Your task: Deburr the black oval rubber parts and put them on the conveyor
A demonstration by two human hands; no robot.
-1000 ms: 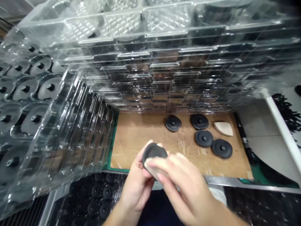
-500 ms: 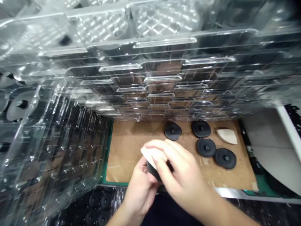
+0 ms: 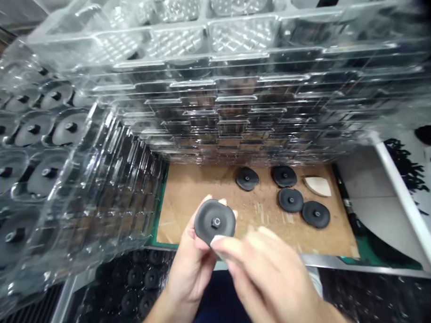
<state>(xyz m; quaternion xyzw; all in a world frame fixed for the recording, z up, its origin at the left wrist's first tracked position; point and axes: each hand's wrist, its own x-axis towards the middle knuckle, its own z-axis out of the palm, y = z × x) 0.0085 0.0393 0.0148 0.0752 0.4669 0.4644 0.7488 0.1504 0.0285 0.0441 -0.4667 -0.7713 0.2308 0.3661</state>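
A black rounded disc (image 3: pixel 207 222) with a raised hollow stub rests face up in my left hand (image 3: pixel 192 259), whose fingers wrap its edge from beneath. My right hand (image 3: pixel 268 268), partly blurred, pinches a small white piece (image 3: pixel 218 238) against the disc's lower edge. On the brown cardboard (image 3: pixel 188 186) beyond my hands lie more black discs: one at the middle (image 3: pixel 247 178), one behind at the right (image 3: pixel 284 176), one below it (image 3: pixel 291 200) and one nearer (image 3: pixel 315 214). A cream-coloured wedge-shaped piece (image 3: pixel 318 186) lies to their right.
Tall stacks of clear plastic trays (image 3: pixel 231 104) stand behind the cardboard, and another stack (image 3: pixel 106 184) at the left holds discs. At the right is a white-edged bin (image 3: pixel 404 197), with small black parts (image 3: pixel 406 166) beyond it. Trays of black discs (image 3: pixel 134 277) lie below left.
The disc in my left hand now faces up with its stub showing. My right hand has moved down and right, with the white piece now at the disc's lower edge. The view has shifted slightly.
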